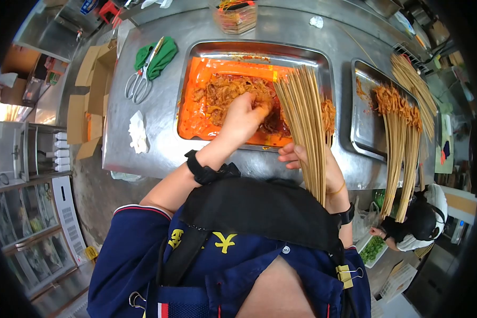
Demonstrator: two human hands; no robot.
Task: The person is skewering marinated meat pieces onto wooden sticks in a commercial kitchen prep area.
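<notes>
Bent over the orange-sauced meat slices (222, 95), my left hand (245, 117) has its fingers closed on some meat; the fingertips are partly hidden. The meat lies in a deep metal tray (181, 106) with red-orange sauce. A thick bundle of bamboo skewers (308, 116) slants over the tray's right side. My right hand (331, 172) is wrapped around its lower half, fingers showing on the left and palm on the right. Just right of the bundle, threaded meat (328, 115) sits in the tray's right end.
A second metal tray (361, 127) holds meat skewers (400, 138), their sticks jutting over the table edge. More bare sticks (416, 85) lie behind it. Scissors (139, 85), a green cloth (161, 58) and crumpled tissue (138, 132) are at left. Another person (421, 217) is at lower right.
</notes>
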